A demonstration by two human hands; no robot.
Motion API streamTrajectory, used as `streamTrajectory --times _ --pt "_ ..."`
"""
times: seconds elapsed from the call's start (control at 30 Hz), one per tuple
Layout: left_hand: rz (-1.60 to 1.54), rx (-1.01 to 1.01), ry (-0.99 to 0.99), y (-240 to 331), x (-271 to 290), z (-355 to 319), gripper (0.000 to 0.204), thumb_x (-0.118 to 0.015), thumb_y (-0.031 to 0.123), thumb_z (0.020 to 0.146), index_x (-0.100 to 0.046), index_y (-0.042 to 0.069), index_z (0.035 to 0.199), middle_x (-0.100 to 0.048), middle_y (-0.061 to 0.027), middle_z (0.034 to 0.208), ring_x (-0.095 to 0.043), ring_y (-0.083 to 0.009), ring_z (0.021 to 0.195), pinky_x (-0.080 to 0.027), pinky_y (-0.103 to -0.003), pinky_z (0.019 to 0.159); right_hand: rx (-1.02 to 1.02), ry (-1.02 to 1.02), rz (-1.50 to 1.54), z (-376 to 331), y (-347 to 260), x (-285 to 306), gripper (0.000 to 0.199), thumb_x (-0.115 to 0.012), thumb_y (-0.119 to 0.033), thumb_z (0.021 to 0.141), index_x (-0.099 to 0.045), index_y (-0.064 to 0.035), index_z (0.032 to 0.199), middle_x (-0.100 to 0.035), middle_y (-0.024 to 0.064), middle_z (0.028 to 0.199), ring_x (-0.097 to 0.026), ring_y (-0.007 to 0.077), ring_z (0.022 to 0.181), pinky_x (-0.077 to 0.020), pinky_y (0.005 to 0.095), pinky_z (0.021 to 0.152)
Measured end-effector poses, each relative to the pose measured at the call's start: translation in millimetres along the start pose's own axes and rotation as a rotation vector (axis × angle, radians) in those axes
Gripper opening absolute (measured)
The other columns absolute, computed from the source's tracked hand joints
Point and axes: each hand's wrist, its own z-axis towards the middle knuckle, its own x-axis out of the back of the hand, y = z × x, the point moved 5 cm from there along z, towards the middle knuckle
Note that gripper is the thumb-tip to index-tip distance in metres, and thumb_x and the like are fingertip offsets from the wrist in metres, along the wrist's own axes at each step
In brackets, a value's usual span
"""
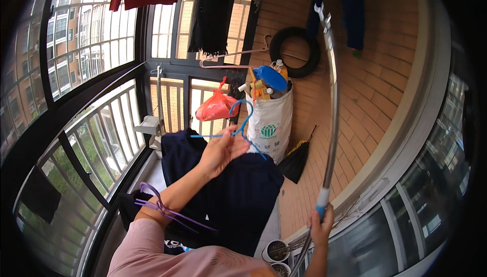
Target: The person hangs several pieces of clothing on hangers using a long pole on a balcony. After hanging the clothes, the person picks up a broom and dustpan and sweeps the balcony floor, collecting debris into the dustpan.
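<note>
My left hand is closed round the neck of a blue clothes hanger, its hook pointing up. A large dark navy garment spreads just below and behind that hand; how it joins the hanger is partly hidden. Two or so purple hangers hang over my left forearm. At the right, my right hand grips a long metal clothes pole near its blue and grey collar. The pole stands nearly upright, its forked top reaching toward dark blue trousers hung overhead.
Barred windows line the left. Ahead are a red plastic bag, a stuffed white sack, a black tyre and a folded black umbrella. Plant pots stand low near me. Dark clothes hang above.
</note>
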Motion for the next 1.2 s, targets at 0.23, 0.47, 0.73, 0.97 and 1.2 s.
streamTrajectory --times 0.23,0.47,0.73,0.97,1.2 --pt "0.099 -0.239 -0.017 50.4 -44.7 46.5 0.034 -0.036 0.024 0.092 -0.037 0.003 0.119 -0.052 -0.0112 0.093 -0.059 -0.0251 0.084 -0.05 -0.035 0.076 -0.279 -0.339 0.161 -93.6 87.0 0.3 0.047 -0.048 -0.039 0.085 -0.046 0.0036 0.103 -0.053 0.0081 0.068 -0.051 0.0132 0.061 -0.0426 0.0259 0.058" --pt "0.111 -0.31 -0.049 74.0 -70.2 43.6 0.035 -0.035 0.02 0.092 -0.029 0.004 0.123 -0.049 -0.0192 0.109 -0.058 -0.0285 0.091 -0.049 -0.037 0.082 -0.318 -0.354 0.409 -134.9 82.9 -33.7 0.027 -0.044 -0.033 0.088 -0.043 -0.0056 0.087 -0.038 0.0014 0.056 -0.037 0.0108 0.048 -0.0342 0.0262 0.047" --pt "0.008 -0.325 -0.092 75.3 -80.7 31.2 0.035 -0.033 0.025 0.092 -0.034 0.002 0.119 -0.051 -0.0177 0.106 -0.058 -0.028 0.09 -0.049 -0.037 0.082 -0.428 -0.271 0.11 -141.1 102.3 -27.7 0.054 -0.044 -0.045 0.085 -0.053 0.0076 0.091 -0.048 0.0024 0.057 -0.044 0.0083 0.049 -0.0346 0.0223 0.045" --pt "-0.015 -0.205 -0.185 58.1 -83.1 29.0 0.036 -0.033 0.019 0.092 -0.028 0.002 0.124 -0.047 -0.0195 0.113 -0.057 -0.0263 0.092 -0.049 -0.033 0.08 -0.467 -0.195 0.138 -138.7 106.1 -31.7 0.053 -0.043 -0.046 0.086 -0.052 0.0058 0.082 -0.047 0.0028 0.055 -0.043 0.009 0.048 -0.0341 0.0229 0.045" --pt "0.236 -0.329 -0.305 16.8 -106.7 -16.9 0.045 -0.05 0.01 0.085 -0.03 0.007 0.125 -0.045 -0.0151 0.117 -0.048 -0.0256 0.107 -0.04 -0.037 0.09 -0.353 -0.147 0.35 -102.2 85.2 -38.4 0.04 -0.044 -0.036 0.088 -0.051 0.0035 0.083 -0.051 0.006 0.061 -0.045 0.009 0.049 -0.0357 0.022 0.045"
